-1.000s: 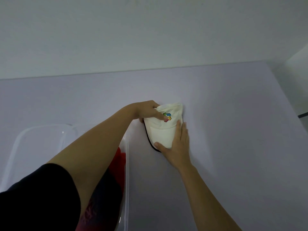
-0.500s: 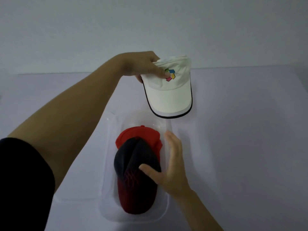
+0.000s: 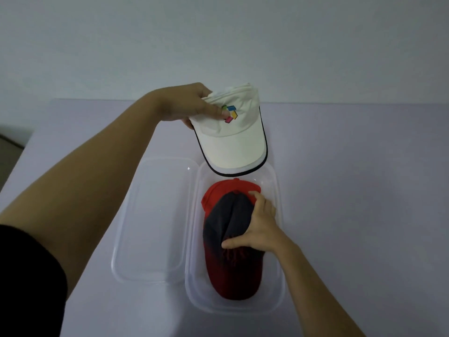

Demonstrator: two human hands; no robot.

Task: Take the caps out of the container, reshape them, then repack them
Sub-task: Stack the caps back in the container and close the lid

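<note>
Holding the white cap [image 3: 230,139] up in the air, the left hand [image 3: 188,105] pinches the soft, bunched top part between thumb and fingers. The cap's hard front flap hangs down toward the clear box [image 3: 279,300] below it. The cap looks very light, because one small pinch is enough to carry it. The cloth top is floppy and squashes flat. The flap is stiffer and keeps its curve, so I think it is a good part to hold when laying the cap down neatly.

The right hand [image 3: 260,227] is down inside the box. It is spread open and pressing on the dark cap [image 3: 226,220], with the thumb on the near side and the fingertips at the far side. It is pushing down, not grabbing. The dark cap sits on top of a red cap [image 3: 230,276], and both are soft and squashed flat under the hand. Cloth like this is not slippery and will not break, but it can spring back up if the hand lets go.

Just to the left of the right hand, the clear lid [image 3: 150,215] lies flat, touching the side of the box. Box and lid both rest on the pale worktop [image 3: 364,190].
</note>
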